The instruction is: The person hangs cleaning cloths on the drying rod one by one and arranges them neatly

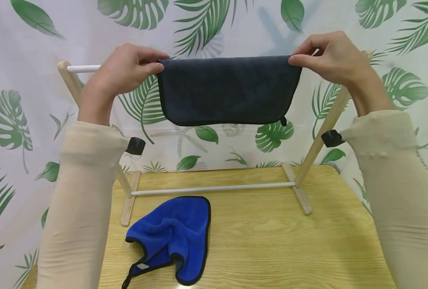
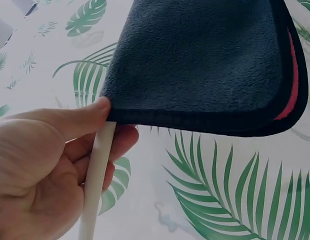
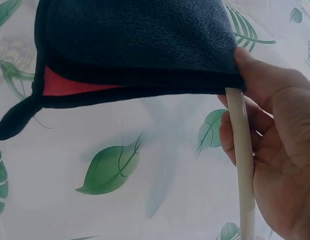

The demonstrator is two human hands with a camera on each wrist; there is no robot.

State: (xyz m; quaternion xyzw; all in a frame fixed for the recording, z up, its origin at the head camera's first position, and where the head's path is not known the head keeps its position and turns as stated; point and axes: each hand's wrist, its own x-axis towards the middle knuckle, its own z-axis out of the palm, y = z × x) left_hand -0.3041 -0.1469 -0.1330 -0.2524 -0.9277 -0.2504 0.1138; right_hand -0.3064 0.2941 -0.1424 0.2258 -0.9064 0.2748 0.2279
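Note:
A dark grey-blue towel (image 1: pixel 228 92) with black edging hangs folded over the top white rod (image 1: pixel 84 69) of a wooden rack. My left hand (image 1: pixel 127 66) pinches its upper left corner at the rod, thumb on the near side. At the upper right corner my right hand (image 1: pixel 329 56) pinches the fold between thumb and fingers. Both wrist views show the rod coming out of the fold beside each hand. Red inner cloth (image 3: pixel 75 82) peeks out between the two layers. A small black loop (image 3: pixel 15 117) dangles from the towel's lower right corner.
A crumpled blue towel (image 1: pixel 188 237) with black trim lies on the wooden table (image 1: pixel 271 233), left of centre. The rack's feet (image 1: pixel 297 188) stand near the table's back edge, joined by a lower white rod (image 1: pixel 214 188). Behind hangs a leaf-patterned white curtain (image 1: pixel 26 72).

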